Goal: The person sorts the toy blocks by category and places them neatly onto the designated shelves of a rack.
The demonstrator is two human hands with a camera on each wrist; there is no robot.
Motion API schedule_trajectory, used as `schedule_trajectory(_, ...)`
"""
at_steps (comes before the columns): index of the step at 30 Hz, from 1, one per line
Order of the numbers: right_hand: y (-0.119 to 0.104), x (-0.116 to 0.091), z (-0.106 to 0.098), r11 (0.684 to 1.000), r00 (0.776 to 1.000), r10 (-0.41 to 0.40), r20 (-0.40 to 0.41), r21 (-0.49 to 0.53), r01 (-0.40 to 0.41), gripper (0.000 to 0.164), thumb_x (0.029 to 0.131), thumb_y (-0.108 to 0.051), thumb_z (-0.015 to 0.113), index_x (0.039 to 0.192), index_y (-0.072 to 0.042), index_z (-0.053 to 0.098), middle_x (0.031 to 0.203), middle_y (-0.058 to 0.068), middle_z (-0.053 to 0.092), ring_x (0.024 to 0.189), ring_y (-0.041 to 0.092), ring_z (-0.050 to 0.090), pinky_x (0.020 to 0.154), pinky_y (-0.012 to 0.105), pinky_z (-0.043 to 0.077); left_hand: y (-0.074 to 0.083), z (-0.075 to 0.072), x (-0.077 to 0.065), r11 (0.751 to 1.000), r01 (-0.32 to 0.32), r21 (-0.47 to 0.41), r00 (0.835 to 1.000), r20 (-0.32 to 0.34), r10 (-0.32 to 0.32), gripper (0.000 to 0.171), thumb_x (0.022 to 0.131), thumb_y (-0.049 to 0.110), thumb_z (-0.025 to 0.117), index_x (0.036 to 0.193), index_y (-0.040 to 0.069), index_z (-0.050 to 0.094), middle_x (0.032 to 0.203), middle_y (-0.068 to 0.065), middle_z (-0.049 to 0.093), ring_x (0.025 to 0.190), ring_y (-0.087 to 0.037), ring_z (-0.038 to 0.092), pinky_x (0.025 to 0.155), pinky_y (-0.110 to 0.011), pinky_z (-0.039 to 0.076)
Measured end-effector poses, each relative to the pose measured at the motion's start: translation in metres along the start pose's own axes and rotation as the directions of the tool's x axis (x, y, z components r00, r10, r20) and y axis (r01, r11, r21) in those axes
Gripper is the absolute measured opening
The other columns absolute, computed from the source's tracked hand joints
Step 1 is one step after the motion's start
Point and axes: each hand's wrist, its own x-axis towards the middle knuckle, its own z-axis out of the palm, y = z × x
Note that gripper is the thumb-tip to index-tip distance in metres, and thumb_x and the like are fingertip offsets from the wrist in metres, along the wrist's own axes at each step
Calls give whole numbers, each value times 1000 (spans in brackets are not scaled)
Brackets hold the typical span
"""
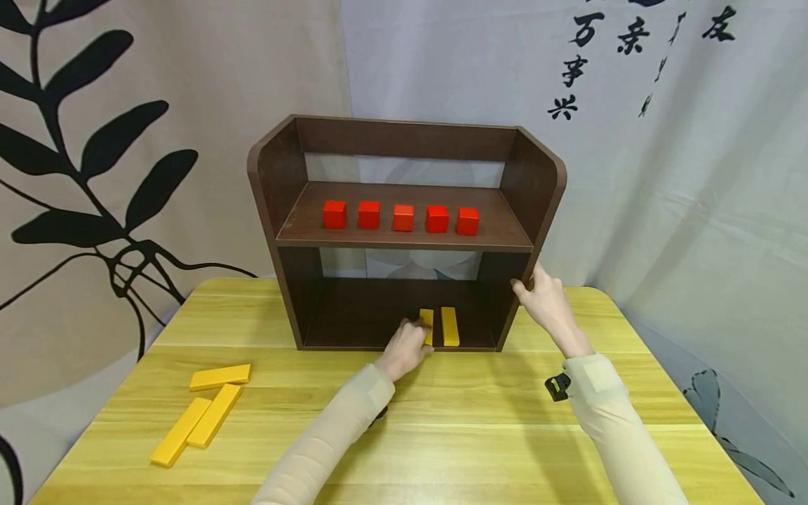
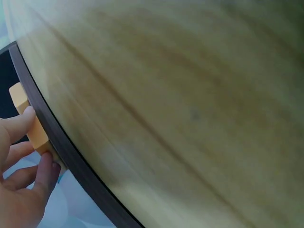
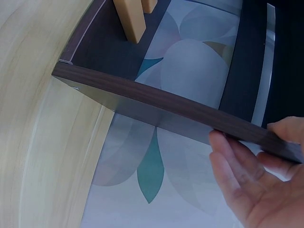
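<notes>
My left hand (image 1: 405,348) pinches an upright yellow block (image 1: 427,317) at the front of the lower level of a dark brown two-level shelf (image 1: 407,137). In the left wrist view, the thumb lies on one side of that block and fingertips touch its lower end. Just to its right, a second yellow block (image 1: 449,327) stands upright on the same level. My right hand (image 1: 550,303) grips the front edge of the shelf's right side panel (image 3: 156,97), thumb on the inner side and fingers on the outer. Several red cubes (image 1: 402,218) stand in a row on the upper level.
Several yellow blocks (image 1: 219,377) lie flat on the left of the wooden table (image 1: 480,449), some touching each other. Behind the shelf hangs a pale curtain (image 1: 442,77) with dark writing and leaf patterns.
</notes>
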Motion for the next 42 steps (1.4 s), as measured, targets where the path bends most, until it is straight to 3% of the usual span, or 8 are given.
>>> schedule_trajectory(4,1,0,0,1000,1000,1,7,1,-1,40,97,-29,49,129,-7,40,107,27,62,57,22,54,50,29,40,0,3,1,1000,-3,-11,1000,-24,3,33,84,23,72,112,4,70,119,-11,67,107,-26,64,107,-42,43)
schedule_trajectory(14,1,0,0,1000,1000,-7,-5,-2,7,38,96,-27,50,127,-5,42,104,27,62,64,26,58,53,30,42,-3,2,0,998,10,-54,999,-43,-12,40,84,27,72,118,7,67,125,-9,64,118,-25,60,111,-46,37)
schedule_trajectory(21,1,0,0,1000,1000,-6,-8,-4,6,40,96,-27,50,128,-5,42,105,27,62,65,27,59,53,31,42,-18,-14,-13,982,-69,-177,997,-56,60,36,88,26,68,119,7,67,128,-15,61,116,-33,58,93,-42,53)
schedule_trajectory(28,1,0,1,1000,1000,-9,-13,-8,9,40,96,-29,50,129,-7,42,101,25,63,63,26,58,51,30,41,-51,-35,-39,960,-97,-261,992,-99,73,34,88,23,68,117,5,68,121,-13,66,113,-30,62,96,-44,51)
schedule_trajectory(36,1,0,0,1000,1000,-11,-19,-6,11,37,96,-27,51,126,-6,43,99,25,64,65,27,59,52,30,41,-90,-61,-78,930,-8,-367,1000,-26,-2,35,90,24,65,120,6,65,121,-12,67,109,-29,63,92,-46,52)
schedule_trajectory(42,2,0,0,1000,1000,-12,-17,-7,11,36,96,-27,51,124,-6,44,98,24,64,64,26,58,51,29,40,-118,-80,-106,933,27,-360,999,-14,-35,35,89,23,66,119,5,66,117,-12,68,105,-30,64,90,-47,52)
